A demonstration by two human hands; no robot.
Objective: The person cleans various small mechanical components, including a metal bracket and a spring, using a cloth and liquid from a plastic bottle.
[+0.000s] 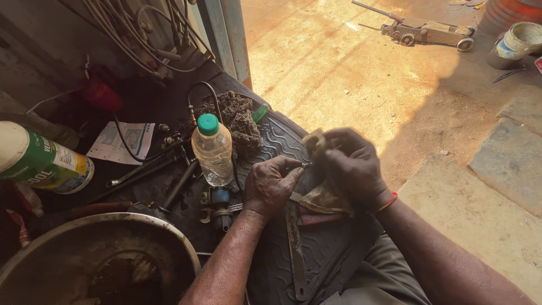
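Our left hand (270, 186) pinches a small metal part (306, 165) between thumb and forefinger, the grip closed on it. Our right hand (353, 165) sits just across from that grip, closed on a dirty rag (323, 197) that hangs below the fingers and touches the part's far side. A red band (388, 202) circles the right wrist.

Just under both grips lies a flat metal bar (294, 243) on a black ribbed mat (333, 254), with a reddish strip beside it, half hidden by the rag.

Left of the left grip stands a clear bottle (213, 149) with a green cap, and below it a small blue fitting (219, 197) among loose metal bits. Further left lie long dark tools (141, 172), a printed paper (121, 141) and a white can (39, 161) on its side. Nearer us on that side is a round metal drum (101, 254).

Beyond the bottle sits a clump of dark waste fibre (234, 116), and cables (141, 34) hang above.

Far past the right grip, on the sunlit ground (339, 73), stand a floor jack (426, 31) and a bucket (516, 42)
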